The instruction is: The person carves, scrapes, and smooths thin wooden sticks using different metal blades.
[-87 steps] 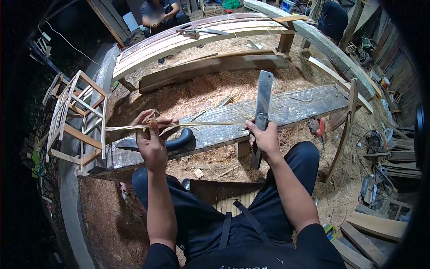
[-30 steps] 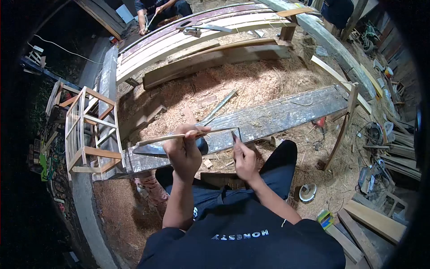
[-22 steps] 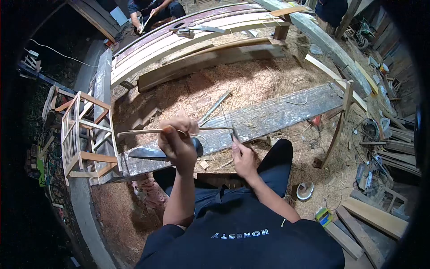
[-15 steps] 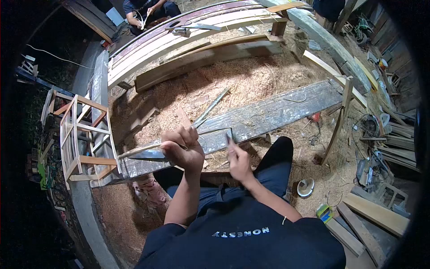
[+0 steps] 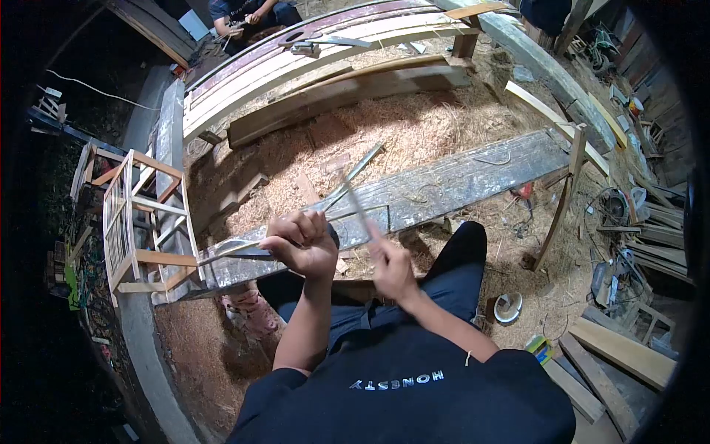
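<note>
My left hand [image 5: 303, 246] is closed around a thin pale strip [image 5: 235, 249], whose far part runs left over the plank; whether it is rattan or bamboo I cannot tell. To its right, my right hand [image 5: 394, 271] grips a knife [image 5: 360, 209] with its blade pointing up and away, smeared by motion. Both hands are above the near edge of a worn grey plank [image 5: 458, 181] that crosses in front of my knees. A long narrow metal blade [image 5: 356, 172] lies slanted across the plank's far edge. Beside the knife, a thin dark bent piece [image 5: 387, 216] rests at the plank.
A small wooden frame with thin slats [image 5: 157, 222] stands at the left. Shavings [image 5: 414, 126] cover the floor. Beyond lies a slatted bench [image 5: 259, 85] with a hand plane [image 5: 303, 48]; another person [image 5: 248, 18] works behind it. A white cup [image 5: 507, 308] sits right of my leg.
The knife has swung from near the plank to an upward, forward angle. My left hand keeps its grip on the strip. The other person's hands have shifted slightly.
</note>
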A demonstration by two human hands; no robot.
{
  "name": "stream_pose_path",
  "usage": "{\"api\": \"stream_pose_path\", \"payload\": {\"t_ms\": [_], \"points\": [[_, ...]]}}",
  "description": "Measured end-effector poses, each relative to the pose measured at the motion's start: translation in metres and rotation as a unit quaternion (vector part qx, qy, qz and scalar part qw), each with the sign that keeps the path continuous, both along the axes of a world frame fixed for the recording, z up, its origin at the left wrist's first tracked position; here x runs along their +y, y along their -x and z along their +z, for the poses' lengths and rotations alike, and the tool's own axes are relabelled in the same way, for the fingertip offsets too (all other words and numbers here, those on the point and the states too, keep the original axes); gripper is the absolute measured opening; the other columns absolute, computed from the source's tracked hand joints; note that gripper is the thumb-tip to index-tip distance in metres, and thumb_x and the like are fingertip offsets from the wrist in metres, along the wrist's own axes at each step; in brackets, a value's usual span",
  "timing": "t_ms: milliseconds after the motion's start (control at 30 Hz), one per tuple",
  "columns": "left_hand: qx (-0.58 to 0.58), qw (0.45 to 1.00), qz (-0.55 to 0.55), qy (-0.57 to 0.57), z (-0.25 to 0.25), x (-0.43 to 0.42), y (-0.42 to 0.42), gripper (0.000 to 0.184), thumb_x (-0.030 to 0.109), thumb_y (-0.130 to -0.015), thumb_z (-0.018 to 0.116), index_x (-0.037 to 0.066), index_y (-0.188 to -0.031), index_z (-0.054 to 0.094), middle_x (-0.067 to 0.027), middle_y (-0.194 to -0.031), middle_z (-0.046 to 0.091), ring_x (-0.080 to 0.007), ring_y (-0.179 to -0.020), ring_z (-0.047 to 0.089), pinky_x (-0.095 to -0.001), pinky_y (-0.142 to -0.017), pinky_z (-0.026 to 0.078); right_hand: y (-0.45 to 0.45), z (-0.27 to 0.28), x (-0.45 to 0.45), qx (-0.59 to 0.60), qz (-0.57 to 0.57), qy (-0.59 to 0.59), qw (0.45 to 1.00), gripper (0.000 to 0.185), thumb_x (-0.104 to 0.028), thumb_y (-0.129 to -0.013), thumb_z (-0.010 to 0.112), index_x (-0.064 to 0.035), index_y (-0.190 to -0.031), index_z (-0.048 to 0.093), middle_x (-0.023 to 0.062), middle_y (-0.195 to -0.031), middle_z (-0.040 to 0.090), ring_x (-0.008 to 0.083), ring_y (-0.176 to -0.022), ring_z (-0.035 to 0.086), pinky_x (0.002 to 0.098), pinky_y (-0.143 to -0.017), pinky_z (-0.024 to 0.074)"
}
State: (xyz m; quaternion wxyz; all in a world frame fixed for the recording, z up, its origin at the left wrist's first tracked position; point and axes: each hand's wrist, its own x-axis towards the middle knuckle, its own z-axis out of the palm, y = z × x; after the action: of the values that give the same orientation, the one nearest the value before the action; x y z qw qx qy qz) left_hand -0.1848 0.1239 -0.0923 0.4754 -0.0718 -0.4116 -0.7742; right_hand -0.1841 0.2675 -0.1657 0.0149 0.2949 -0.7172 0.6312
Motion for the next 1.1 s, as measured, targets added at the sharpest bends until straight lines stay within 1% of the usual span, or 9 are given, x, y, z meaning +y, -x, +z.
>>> {"api": "stream_pose_path", "payload": {"t_ms": [67,133,333,533,633,700,1000,1067,1100], "points": [[0.007,1.0,-0.01,0.021,-0.003,-0.001,-0.004,0.054,0.058,-0.101,0.036,0.011,-0.074,0.033,0.0023,-0.057,0.022,-0.0095,-0.051,0.015,-0.0278,-0.047,0.018,0.012,-0.016,0.014,-0.261,-0.027,-0.171,0.95,0.044,-0.018,-0.102,0.049,0.0021,-0.142,0.047,0.0257,-0.091,0.07,0.0281,-0.074,0.068,0.0381,-0.07,0.0512],[0.013,0.999,-0.025,0.028,-0.002,0.004,-0.006,0.054,0.058,-0.101,0.038,0.011,-0.074,0.033,0.0024,-0.058,0.022,-0.0095,-0.051,0.015,-0.0275,-0.047,0.018,0.014,-0.016,0.016,-0.216,-0.064,-0.155,0.962,0.044,-0.017,-0.102,0.049,0.0019,-0.141,0.048,0.0278,-0.102,0.07,0.0321,-0.079,0.07,0.0411,-0.075,0.0525],[-0.04,0.997,0.017,0.062,0.01,0.005,0.0,0.058,0.061,-0.101,0.032,0.011,-0.073,0.034,0.0003,-0.058,0.027,-0.0111,-0.051,0.024,-0.0286,-0.05,0.023,0.003,-0.02,0.012,-0.115,-0.042,-0.096,0.988,0.044,-0.024,-0.102,0.05,-0.0039,-0.141,0.05,0.0324,-0.075,0.058,0.0256,-0.053,0.057,0.0413,-0.057,0.0453],[0.008,0.995,0.102,-0.02,0.042,-0.01,-0.005,0.073,0.074,-0.094,0.029,0.006,-0.105,0.051,-0.0096,-0.078,0.054,-0.019,-0.064,0.046,-0.0318,-0.06,0.04,0.003,-0.023,0.007,-0.05,-0.064,-0.065,0.995,0.044,-0.026,-0.102,0.051,-0.0045,-0.14,0.051,0.0336,-0.081,0.06,0.0364,-0.055,0.059,0.0421,-0.058,0.0466],[-0.009,0.991,0.136,0.002,0.052,-0.011,-0.015,0.064,0.067,-0.098,0.028,0.007,-0.083,0.046,-0.0024,-0.064,0.037,-0.0107,-0.054,0.031,-0.0253,-0.05,0.029,0.0,-0.008,0.011,-0.198,-0.01,-0.156,0.968,0.043,-0.022,-0.103,0.048,-0.0029,-0.14,0.05,0.0297,-0.125,0.059,0.0394,-0.122,0.056,0.0373,-0.096,0.0467],[-0.017,0.99,0.137,0.036,0.05,-0.003,-0.013,0.064,0.067,-0.099,0.028,0.008,-0.076,0.041,-0.0012,-0.06,0.032,-0.0101,-0.05,0.027,-0.025,-0.048,0.025,-0.001,-0.007,0.006,-0.022,-0.013,-0.043,0.999,0.045,-0.026,-0.102,0.049,-0.002,-0.14,0.05,0.0321,-0.104,0.066,0.0342,-0.062,0.065,0.0405,-0.063,0.0509],[0.049,0.997,0.004,0.057,0.048,0.012,-0.014,0.068,0.065,-0.099,0.032,0.007,-0.065,0.037,0.0004,-0.051,0.025,-0.0085,-0.045,0.014,-0.028,-0.044,0.013,0.0,-0.005,0.015,-0.136,-0.026,-0.105,0.985,0.046,-0.028,-0.105,0.043,-0.001,-0.142,0.05,0.0176,-0.077,0.069,0.015,-0.054,0.055,0.0352,-0.051,0.045],[0.049,0.997,0.008,0.058,0.048,0.015,-0.013,0.068,0.065,-0.099,0.032,0.007,-0.065,0.037,0.0004,-0.051,0.026,-0.0084,-0.045,0.015,-0.0279,-0.044,0.014,-0.005,-0.004,0.014,-0.175,-0.024,-0.077,0.981,0.045,-0.027,-0.103,0.048,0.002,-0.137,0.052,0.0276,-0.095,0.069,0.0219,-0.077,0.067,0.0369,-0.074,0.0512],[0.046,0.997,0.015,0.058,0.047,0.015,-0.014,0.068,0.065,-0.099,0.033,0.007,-0.065,0.037,0.0004,-0.051,0.026,-0.0084,-0.045,0.015,-0.0278,-0.044,0.014,0.001,-0.031,0.013,-0.157,-0.057,-0.078,0.983,0.045,-0.024,-0.105,0.043,0.0032,-0.14,0.049,0.0172,-0.092,0.071,0.0158,-0.051,0.056,0.0316,-0.047,0.0468]]}}
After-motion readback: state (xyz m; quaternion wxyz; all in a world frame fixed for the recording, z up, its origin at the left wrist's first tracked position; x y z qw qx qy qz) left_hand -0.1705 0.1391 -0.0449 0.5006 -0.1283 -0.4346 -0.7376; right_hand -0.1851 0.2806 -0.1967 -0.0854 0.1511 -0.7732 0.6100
